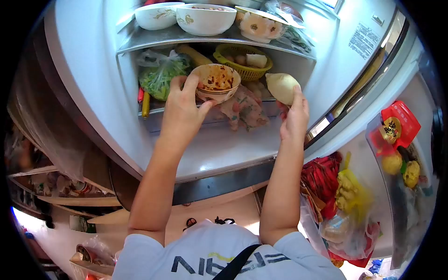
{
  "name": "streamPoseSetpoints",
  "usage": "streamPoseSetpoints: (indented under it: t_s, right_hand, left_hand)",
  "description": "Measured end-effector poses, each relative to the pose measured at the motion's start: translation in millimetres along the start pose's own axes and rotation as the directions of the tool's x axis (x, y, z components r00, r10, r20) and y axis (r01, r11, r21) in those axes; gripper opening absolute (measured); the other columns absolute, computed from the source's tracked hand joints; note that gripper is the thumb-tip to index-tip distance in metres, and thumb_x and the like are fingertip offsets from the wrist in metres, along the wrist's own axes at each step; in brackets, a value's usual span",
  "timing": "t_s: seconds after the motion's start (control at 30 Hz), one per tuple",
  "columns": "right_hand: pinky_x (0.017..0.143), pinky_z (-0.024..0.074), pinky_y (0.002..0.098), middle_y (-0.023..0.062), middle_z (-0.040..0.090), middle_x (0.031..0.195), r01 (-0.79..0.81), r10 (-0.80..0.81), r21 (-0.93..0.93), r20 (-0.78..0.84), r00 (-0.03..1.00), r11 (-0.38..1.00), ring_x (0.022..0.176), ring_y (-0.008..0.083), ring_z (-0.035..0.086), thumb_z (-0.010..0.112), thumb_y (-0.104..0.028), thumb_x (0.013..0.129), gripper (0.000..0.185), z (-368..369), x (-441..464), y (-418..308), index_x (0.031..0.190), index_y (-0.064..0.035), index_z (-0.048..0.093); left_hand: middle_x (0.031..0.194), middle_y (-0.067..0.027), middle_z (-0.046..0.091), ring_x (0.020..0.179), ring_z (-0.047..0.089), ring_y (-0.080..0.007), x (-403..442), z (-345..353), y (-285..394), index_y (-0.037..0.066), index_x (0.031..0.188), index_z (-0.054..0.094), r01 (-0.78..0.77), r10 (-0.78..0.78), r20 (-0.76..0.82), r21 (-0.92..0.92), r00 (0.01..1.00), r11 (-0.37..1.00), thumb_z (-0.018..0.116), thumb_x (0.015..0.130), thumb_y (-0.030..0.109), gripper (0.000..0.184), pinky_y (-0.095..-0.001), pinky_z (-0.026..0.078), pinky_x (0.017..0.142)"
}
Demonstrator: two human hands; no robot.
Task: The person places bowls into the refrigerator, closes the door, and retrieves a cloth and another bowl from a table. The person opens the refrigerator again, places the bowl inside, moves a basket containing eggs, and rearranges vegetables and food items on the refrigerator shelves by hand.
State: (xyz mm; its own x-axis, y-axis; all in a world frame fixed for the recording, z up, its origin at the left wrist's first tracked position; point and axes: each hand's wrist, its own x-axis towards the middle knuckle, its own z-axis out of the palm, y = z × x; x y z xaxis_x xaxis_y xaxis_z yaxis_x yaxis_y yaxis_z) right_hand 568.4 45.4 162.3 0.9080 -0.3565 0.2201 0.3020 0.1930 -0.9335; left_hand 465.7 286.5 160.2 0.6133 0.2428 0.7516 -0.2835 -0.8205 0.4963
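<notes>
My left hand [186, 100] grips the left side of a patterned bowl [223, 96], whose inside is smeared with dark red-brown sauce. The bowl is tilted toward me at the front of the lower fridge shelf. In my right hand [295, 112] is a pale cream, rounded piece of food [282, 87] with a blunt tip on its left; its exact kind is unclear. Between my hands a floral-patterned cloth or bag [243, 111] hangs over the shelf's front edge. A clear bag of green vegetables [161, 77] lies left of the bowl.
Behind the bowl sits a yellow-green basket [245, 70] with round items. Several bowls, including a white bowl [206, 19], stand on the upper glass shelf [205, 41]. The open fridge door [380, 196] at right carries bagged items and a red package [402, 121].
</notes>
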Motion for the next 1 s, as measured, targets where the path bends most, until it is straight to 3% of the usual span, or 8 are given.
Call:
streamPoseSetpoints:
  t_s: [0.07, 0.17, 0.3, 0.43, 0.63, 0.73, 0.93, 1.0]
  right_hand:
    - [0.080, 0.0490, 0.0395, 0.0081, 0.067, 0.106, 0.301, -0.318, -0.197, -0.062, 0.946, 0.933, 0.092, 0.0244, 0.067, 0.074, -0.035, 0.089, 0.046, 7.6, -1.5, 6.4, 0.119, -0.0032, 0.060]
    - [0.093, 0.0484, 0.0448, 0.0149, 0.066, 0.110, 0.649, -0.738, -0.604, 0.144, 0.659, 0.462, 0.103, 0.0347, 0.063, 0.077, -0.023, 0.085, 0.045, 11.8, -10.3, 0.3, 0.121, -0.0025, 0.060]
    - [0.094, 0.0476, 0.0460, 0.0184, 0.065, 0.113, 0.696, -0.790, -0.606, 0.172, 0.588, 0.386, 0.107, 0.0387, 0.061, 0.077, -0.021, 0.082, 0.046, 14.4, -8.9, 2.7, 0.121, -0.0041, 0.060]
    - [0.094, 0.0478, 0.0460, 0.0180, 0.065, 0.113, 0.638, -0.724, -0.607, 0.144, 0.674, 0.473, 0.106, 0.0386, 0.061, 0.076, -0.018, 0.082, 0.045, 12.7, -10.0, 3.4, 0.121, -0.0038, 0.060]
    - [0.093, 0.0483, 0.0451, 0.0184, 0.064, 0.112, 0.641, -0.733, -0.565, 0.092, 0.674, 0.519, 0.105, 0.0377, 0.061, 0.076, -0.018, 0.083, 0.043, 10.5, -10.6, 3.0, 0.121, -0.0035, 0.061]
    - [0.093, 0.0485, 0.0445, 0.0190, 0.064, 0.113, 0.594, -0.635, -0.540, 0.136, 0.761, 0.596, 0.105, 0.0376, 0.061, 0.076, -0.018, 0.084, 0.042, 8.0, -9.8, -1.5, 0.120, -0.0030, 0.061]
    - [0.094, 0.0484, 0.0449, 0.0193, 0.064, 0.113, 0.588, -0.633, -0.547, 0.130, 0.763, 0.596, 0.107, 0.0377, 0.061, 0.076, -0.018, 0.083, 0.042, 6.8, -14.4, -5.6, 0.120, -0.0041, 0.061]
    - [0.094, 0.0486, 0.0443, 0.0201, 0.065, 0.113, 0.549, -0.594, -0.571, 0.128, 0.794, 0.611, 0.106, 0.0377, 0.062, 0.076, -0.017, 0.083, 0.041, 8.5, -17.0, -8.0, 0.119, -0.0029, 0.062]
  left_hand:
    - [0.107, -0.0174, 0.056, 0.092, 0.062, -0.0335, 0.6, -0.4, -0.9, 0.003, 0.111, 0.057, 0.003, -0.003, 0.004, -0.003, 1.000, 1.000, 0.084, 0.073, 0.013, 0.048, -0.0415, 0.053, 0.081]
    - [0.109, -0.0180, 0.056, 0.093, 0.063, -0.0348, 1.0, 0.6, -3.0, 0.003, 0.111, 0.056, 0.028, -0.027, 0.026, -0.030, 0.999, 0.999, 0.084, 0.073, 0.014, 0.049, -0.0419, 0.053, 0.082]
    - [0.112, -0.0192, 0.056, 0.095, 0.062, -0.0361, 0.3, -1.2, -1.9, 0.002, 0.113, 0.056, 0.059, -0.056, 0.053, -0.048, 0.997, 0.997, 0.084, 0.073, 0.014, 0.051, -0.0421, 0.052, 0.083]
    - [0.114, -0.0200, 0.055, 0.098, 0.062, -0.0369, 1.0, -1.8, 0.9, 0.002, 0.113, 0.056, 0.019, -0.019, 0.019, -0.031, 1.000, 0.999, 0.084, 0.072, 0.013, 0.051, -0.0428, 0.052, 0.085]
    - [0.117, -0.0214, 0.055, 0.101, 0.060, -0.0397, 0.2, -2.9, 2.3, 0.002, 0.114, 0.055, 0.065, -0.060, 0.058, -0.082, 0.997, 0.995, 0.085, 0.072, 0.013, 0.053, -0.0443, 0.051, 0.087]
    - [0.116, -0.0215, 0.055, 0.102, 0.059, -0.0399, -0.1, -5.0, 4.2, 0.002, 0.115, 0.054, 0.060, -0.053, 0.063, -0.103, 0.997, 0.993, 0.085, 0.072, 0.013, 0.053, -0.0442, 0.051, 0.087]
    - [0.115, -0.0211, 0.054, 0.103, 0.059, -0.0398, -1.4, -3.5, 3.8, 0.002, 0.115, 0.054, 0.033, -0.030, 0.035, -0.064, 0.999, 0.997, 0.084, 0.072, 0.012, 0.053, -0.0450, 0.051, 0.088]
    - [0.120, -0.0241, 0.051, 0.105, 0.059, -0.0445, -1.2, -4.6, 0.5, 0.003, 0.119, 0.052, 0.027, -0.022, 0.070, -0.075, 0.997, 0.997, 0.083, 0.074, 0.012, 0.055, -0.0473, 0.052, 0.088]
